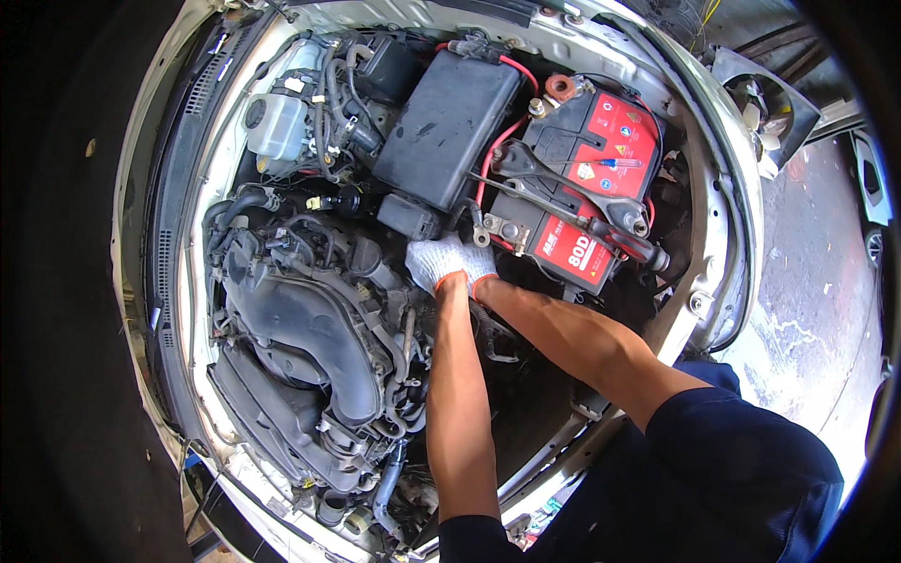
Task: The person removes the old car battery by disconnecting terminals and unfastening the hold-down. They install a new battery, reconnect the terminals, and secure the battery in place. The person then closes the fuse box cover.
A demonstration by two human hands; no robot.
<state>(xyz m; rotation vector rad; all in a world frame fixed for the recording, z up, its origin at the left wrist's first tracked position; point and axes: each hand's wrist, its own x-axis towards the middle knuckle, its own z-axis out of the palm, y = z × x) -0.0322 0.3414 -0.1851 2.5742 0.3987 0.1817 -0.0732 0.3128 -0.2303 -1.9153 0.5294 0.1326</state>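
Note:
My left hand [431, 263] and my right hand [480, 262] are side by side, both in white knit gloves with orange cuffs. They reach down between the engine and the car battery [556, 243], just below a small black box [408, 216]. My fingers are hidden, so I cannot tell what they touch or hold. A cable with a ring lug [481, 238] hangs right above my right hand, close to a metal battery terminal clamp [508, 231]. Across the red-and-black battery top lie a black metal bracket [556, 176], a wrench [538, 195] and a small blue-tipped screwdriver [619, 163].
Behind the hands sits a large black fuse box cover [450, 119]. The engine's black intake manifold [310, 324] fills the left, with a translucent fluid reservoir [276, 127] beyond it. A red-and-black tool handle [623, 243] juts past the battery. The white body edge [693, 295] curves along the right.

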